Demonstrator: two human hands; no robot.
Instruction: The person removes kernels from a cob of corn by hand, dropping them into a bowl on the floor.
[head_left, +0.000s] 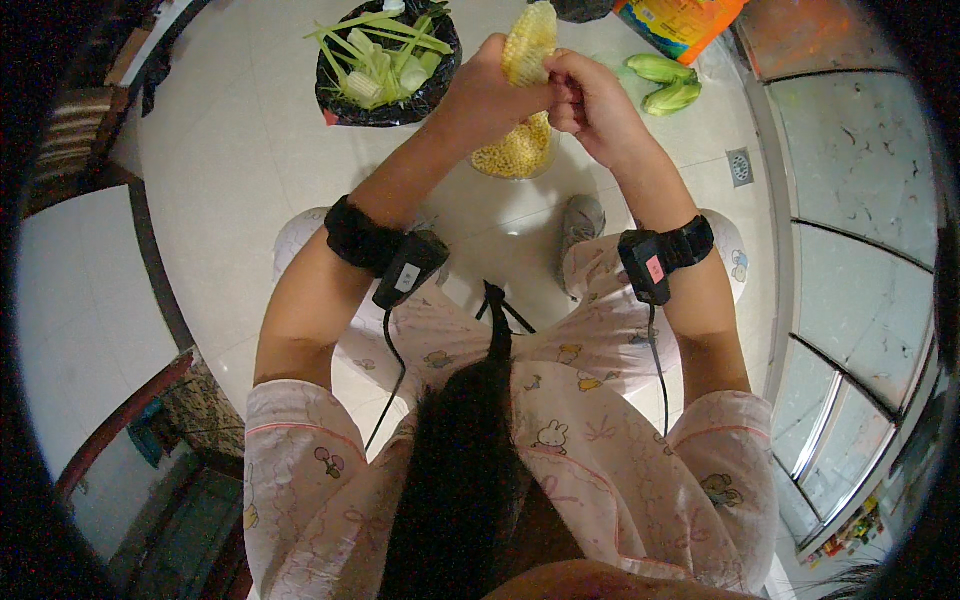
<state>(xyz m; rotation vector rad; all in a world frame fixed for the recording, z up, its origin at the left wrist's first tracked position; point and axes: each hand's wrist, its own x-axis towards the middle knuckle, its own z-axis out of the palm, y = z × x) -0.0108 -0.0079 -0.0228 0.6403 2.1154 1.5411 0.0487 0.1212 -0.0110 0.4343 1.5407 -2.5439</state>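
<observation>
My left hand (491, 94) grips a yellow corn cob (531, 45), which points up and away from me. Part of the cob looks stripped of kernels. At its right side, the bent fingers of my right hand (592, 101) touch the cob near its lower part; whether they pinch a kernel is too small to tell. Below both hands a clear round container (517, 174) stands on the floor, holding many loose yellow kernels (510, 156). My left hand and wrist hide part of its far side.
A black bag-lined bin (324, 101) at the upper left holds green husks (367, 52) and a bare cob (364, 86). Unshelled green corn ears (671, 99) lie right, beside an orange bag (682, 26). A drain (740, 166) and glazed cabinet doors (862, 150) are at right.
</observation>
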